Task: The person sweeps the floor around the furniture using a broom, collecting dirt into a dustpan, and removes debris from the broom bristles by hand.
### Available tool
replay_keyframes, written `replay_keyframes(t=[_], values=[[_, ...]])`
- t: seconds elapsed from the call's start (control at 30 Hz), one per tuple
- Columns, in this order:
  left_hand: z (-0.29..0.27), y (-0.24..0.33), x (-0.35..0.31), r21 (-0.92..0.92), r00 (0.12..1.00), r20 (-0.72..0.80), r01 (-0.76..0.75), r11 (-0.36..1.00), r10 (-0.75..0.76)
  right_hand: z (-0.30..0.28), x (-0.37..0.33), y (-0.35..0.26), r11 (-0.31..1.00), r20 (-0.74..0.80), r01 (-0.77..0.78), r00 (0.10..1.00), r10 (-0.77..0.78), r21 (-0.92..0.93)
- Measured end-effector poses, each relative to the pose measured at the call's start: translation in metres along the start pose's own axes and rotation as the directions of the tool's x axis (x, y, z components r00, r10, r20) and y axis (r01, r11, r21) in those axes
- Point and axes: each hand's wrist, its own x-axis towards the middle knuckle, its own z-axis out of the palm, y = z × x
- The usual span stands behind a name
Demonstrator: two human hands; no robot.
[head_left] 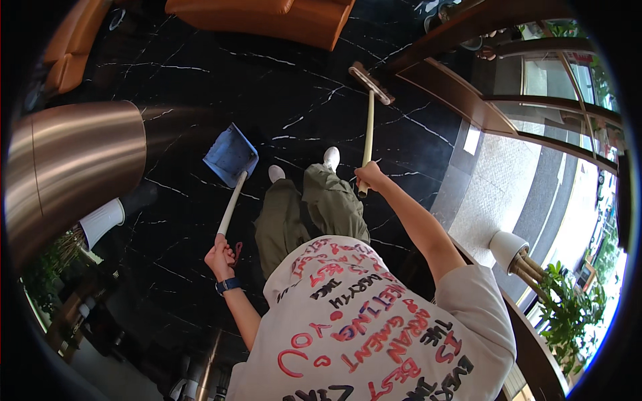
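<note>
My left hand is closed round the upper end of a pale handle that runs down to a blue dustpan. The dustpan's wide mouth faces away from me, to the front left. In my right hand I grip the light wooden handle of a broom, near its upper end. Its narrow, pale-edged head with brown bristles is at the floor, ahead and to the right of my feet. A small red loop hangs beside my left hand.
Black marble floor with white veins spreads around my feet. An orange leather sofa stands ahead, a rounded bronze-coloured counter at left, with a white planter below it. Wood-framed glass and a potted plant are at right.
</note>
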Motion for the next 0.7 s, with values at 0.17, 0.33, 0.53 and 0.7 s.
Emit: replay_keyframes(t=[0.17, 0.33, 0.53, 0.7], values=[[-0.030, -0.009, 0.032, 0.061, 0.999, 0.054, -0.007, 0.998, 0.004, 0.032, -0.065, 0.023, 0.982, 0.165, -0.022, 0.985, 0.053, -0.187], [-0.064, -0.009, 0.082, 0.156, 0.989, 0.149, -0.005, 0.988, -0.018, 0.069, -0.128, 0.037, 0.965, 0.220, -0.112, 0.961, 0.166, -0.237], [-0.100, -0.001, 0.127, 0.373, 0.926, 0.372, -0.086, 0.924, -0.065, 0.116, -0.173, 0.056, 0.947, 0.324, -0.124, 0.920, 0.222, -0.295], [-0.105, 0.007, 0.155, 0.634, 0.878, 0.477, -0.318, 0.705, -0.032, 0.127, -0.198, 0.068, 0.979, 0.190, -0.147, 0.967, 0.173, -0.142]])
